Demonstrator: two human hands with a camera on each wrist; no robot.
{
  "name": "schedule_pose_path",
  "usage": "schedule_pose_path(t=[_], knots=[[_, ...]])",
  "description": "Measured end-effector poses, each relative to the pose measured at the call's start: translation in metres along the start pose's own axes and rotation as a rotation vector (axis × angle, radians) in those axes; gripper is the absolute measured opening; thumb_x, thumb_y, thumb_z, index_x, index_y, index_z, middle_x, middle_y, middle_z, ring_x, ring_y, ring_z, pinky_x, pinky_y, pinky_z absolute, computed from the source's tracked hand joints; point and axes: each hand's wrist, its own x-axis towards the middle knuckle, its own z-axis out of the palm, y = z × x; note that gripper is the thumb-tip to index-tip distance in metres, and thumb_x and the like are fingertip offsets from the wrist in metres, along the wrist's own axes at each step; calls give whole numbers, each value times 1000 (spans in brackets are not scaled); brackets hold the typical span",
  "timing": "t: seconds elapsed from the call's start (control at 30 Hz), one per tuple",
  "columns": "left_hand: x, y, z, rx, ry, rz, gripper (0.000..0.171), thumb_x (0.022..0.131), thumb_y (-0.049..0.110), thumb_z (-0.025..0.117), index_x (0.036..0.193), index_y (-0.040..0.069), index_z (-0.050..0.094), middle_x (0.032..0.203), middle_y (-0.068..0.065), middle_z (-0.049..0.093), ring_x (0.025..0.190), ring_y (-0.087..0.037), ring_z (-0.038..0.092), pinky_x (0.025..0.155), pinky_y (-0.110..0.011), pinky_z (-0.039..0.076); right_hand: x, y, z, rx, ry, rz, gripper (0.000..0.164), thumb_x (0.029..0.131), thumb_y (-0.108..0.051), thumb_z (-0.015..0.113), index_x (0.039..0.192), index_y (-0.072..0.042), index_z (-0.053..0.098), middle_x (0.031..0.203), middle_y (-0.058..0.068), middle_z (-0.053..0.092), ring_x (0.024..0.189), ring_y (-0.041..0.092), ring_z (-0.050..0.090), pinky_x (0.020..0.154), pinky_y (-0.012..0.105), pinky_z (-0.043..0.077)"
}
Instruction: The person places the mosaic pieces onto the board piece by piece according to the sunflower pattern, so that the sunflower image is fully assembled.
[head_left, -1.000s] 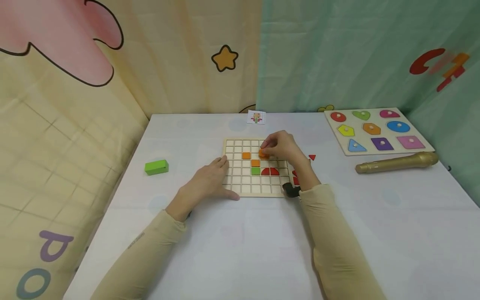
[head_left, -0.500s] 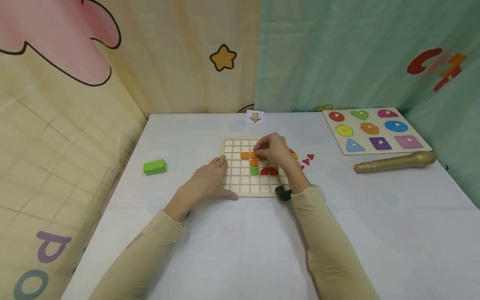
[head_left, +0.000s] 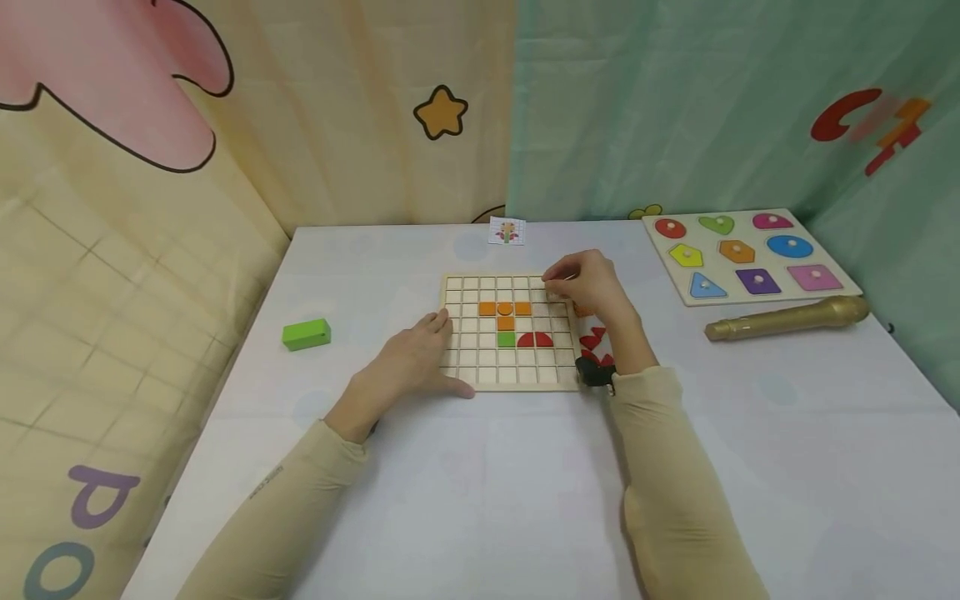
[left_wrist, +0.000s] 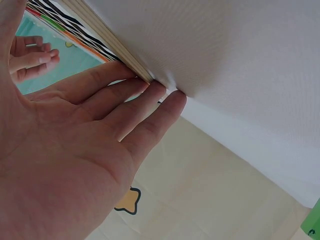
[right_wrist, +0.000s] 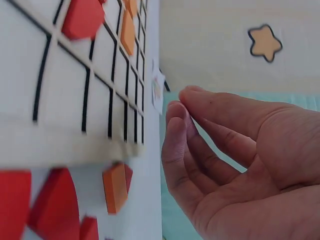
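Observation:
A wooden grid board (head_left: 480,377) lies mid-table in the head view. On it are three orange squares (head_left: 506,323), an orange round piece (head_left: 505,308) between two of them, a green square (head_left: 506,339) and two red quarter-round pieces (head_left: 535,340). My left hand (head_left: 408,358) rests at the board's left edge with fingers extended; in the left wrist view its fingertips (left_wrist: 172,100) meet the edge and tabletop. Over the board's far right corner hovers my right hand (head_left: 596,283). Seen from the right wrist, its thumb and fingertips come close together, holding nothing.
Loose red pieces (head_left: 592,342) and an orange piece (head_left: 583,311) lie right of the board, partly behind the right wrist. A green block (head_left: 306,334) sits left, a pattern card (head_left: 507,231) at the back. A shape puzzle (head_left: 708,243) and gold microphone (head_left: 787,319) occupy the right.
My right hand has set the orange round piece into the grid between two orange squares, let it go, and moved right to the board's far corner. My left hand stays at the left edge.

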Motion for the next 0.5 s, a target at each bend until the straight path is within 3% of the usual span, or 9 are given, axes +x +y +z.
schedule_pose_path(t=[0.2, 0.5], knots=[[-1, 1, -1, 5, -1, 3, 126, 78, 66, 85, 162, -8, 27, 174, -23, 19, 161, -38, 23, 124, -55, 36, -6, 17, -25, -13, -12, 73, 24, 101, -19, 71, 119, -4, 76, 120, 18, 71, 105, 31, 61, 92, 40, 55], [-2, 1, -1, 0, 2, 7, 126, 78, 65, 86, 162, -9, 27, 174, -23, 18, 162, -38, 22, 125, -54, 35, -10, 27, -45, -95, -124, 240, 33, 98, -25, 76, 124, -4, 72, 115, 17, 68, 95, 31, 59, 85, 40, 54]])
